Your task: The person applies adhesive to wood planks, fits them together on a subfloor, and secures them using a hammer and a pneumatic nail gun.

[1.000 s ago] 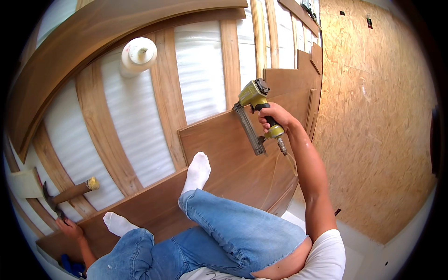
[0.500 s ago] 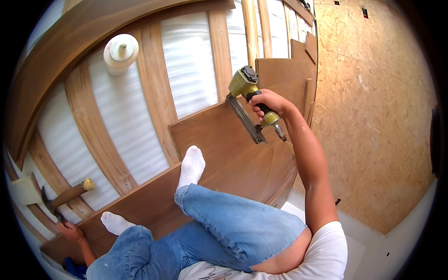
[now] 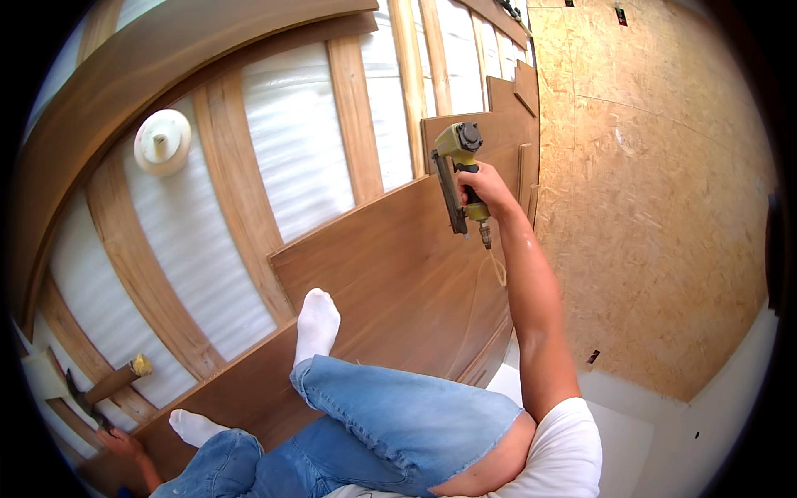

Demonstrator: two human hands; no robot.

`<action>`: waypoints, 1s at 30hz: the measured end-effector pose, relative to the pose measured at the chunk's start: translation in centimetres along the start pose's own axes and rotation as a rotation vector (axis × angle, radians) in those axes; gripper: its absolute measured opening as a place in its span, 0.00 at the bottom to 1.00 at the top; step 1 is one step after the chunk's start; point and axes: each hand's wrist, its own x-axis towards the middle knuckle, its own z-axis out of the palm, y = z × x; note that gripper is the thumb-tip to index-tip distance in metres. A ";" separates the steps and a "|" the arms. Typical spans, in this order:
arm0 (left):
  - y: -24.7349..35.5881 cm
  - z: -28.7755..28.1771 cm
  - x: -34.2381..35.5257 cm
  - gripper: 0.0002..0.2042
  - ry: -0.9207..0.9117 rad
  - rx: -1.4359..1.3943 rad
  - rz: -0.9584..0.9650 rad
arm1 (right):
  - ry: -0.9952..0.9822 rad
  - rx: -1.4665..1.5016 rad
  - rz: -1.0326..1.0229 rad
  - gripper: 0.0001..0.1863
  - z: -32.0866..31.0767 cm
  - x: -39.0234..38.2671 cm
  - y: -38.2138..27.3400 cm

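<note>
My right hand [image 3: 484,189] is wrapped round the black grip of an olive-yellow nail gun [image 3: 458,148]. Its dark magazine slants down beside the grip, over brown floor planks [image 3: 390,266], and a thin air hose [image 3: 499,267] trails from its fitting. Far to the left, my left hand [image 3: 123,446] is at the plank edge, fingers curled against the head end of a hammer [image 3: 114,383] with a wooden handle. What those fingers hold, if anything, is too small to make out. My socked feet [image 3: 318,322] rest on the planks.
Wooden battens [image 3: 241,174] run over white foam sheeting [image 3: 295,133]. A whitish bottle [image 3: 162,143] stands on the foam near a stack of loose brown boards [image 3: 91,108]. A bare particleboard surface [image 3: 647,207] fills the right. Stepped plank ends [image 3: 525,87] lie at the far side.
My right hand has carried the nail gun right and farther out over the planks, and the gun has turned more upright. The view has shifted right. My left hand stays beside the hammer.
</note>
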 end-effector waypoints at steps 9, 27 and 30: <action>-1.1 0.5 -0.6 0.21 -0.018 0.135 -0.014 | -0.039 -0.005 0.323 0.06 -2.3 2.9 0.1; 4.8 -2.6 1.7 0.13 0.019 0.268 0.064 | -0.242 -0.073 0.501 0.06 -5.1 6.6 0.3; 4.1 -2.7 2.0 0.13 -0.081 0.222 0.009 | -0.255 -0.129 0.498 0.08 -5.1 7.0 0.0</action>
